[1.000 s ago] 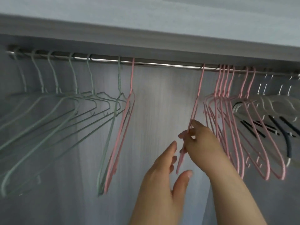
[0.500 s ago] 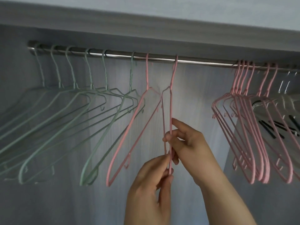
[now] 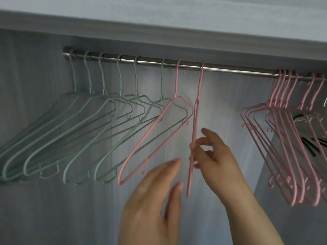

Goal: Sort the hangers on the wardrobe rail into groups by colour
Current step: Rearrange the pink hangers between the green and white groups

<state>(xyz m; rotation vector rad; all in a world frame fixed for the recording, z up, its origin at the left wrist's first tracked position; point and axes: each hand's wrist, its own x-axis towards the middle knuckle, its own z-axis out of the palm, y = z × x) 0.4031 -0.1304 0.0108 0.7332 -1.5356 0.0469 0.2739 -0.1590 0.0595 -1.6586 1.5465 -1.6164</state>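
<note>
Our right hand (image 3: 215,154) pinches a pink hanger (image 3: 195,124) that hangs on the rail (image 3: 230,70) in the middle of the frame. Our left hand (image 3: 152,204) is blurry, fingers loose, holding nothing. Green hangers (image 3: 85,124) hang left, more pink hangers (image 3: 283,138) right. We see no writing.

green hangers (image 3: 85,131): rail (image 3: 230,70) left | two pink hangers (image 3: 195,131): middle | pink hangers (image 3: 283,138): right
</note>
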